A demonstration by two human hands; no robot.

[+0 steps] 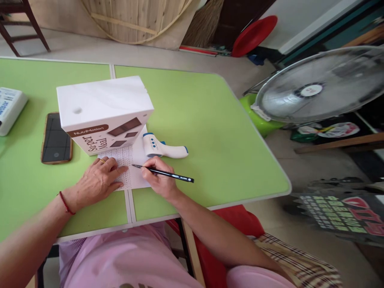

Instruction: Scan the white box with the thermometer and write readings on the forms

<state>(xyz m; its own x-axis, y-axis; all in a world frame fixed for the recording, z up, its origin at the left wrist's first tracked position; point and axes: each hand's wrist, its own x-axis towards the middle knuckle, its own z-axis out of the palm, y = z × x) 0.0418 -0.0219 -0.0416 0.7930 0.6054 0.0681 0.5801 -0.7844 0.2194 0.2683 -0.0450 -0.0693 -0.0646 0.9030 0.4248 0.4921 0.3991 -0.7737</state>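
Observation:
My right hand [160,176] grips a black pen [172,173], its tip pointing left just over a sheet of paper [139,178]. Dense handwriting or print covers the paper's left part; the right part is white. My left hand [100,176] lies flat on the paper's left side with fingers spread, a ring on one finger and a red cord at the wrist. Behind the hands a white NutriMotion box [105,104] stands over the paper's far part and hides it. A white and blue infrared thermometer [165,148] lies right of the box, beyond my right hand.
A phone [56,138] in a brown case lies left of the box. Farther left is a white device or box [10,108]. The green table [192,100] has a seam down its middle. Beyond its right edge stand a large fan [318,88] and a red basin [254,36].

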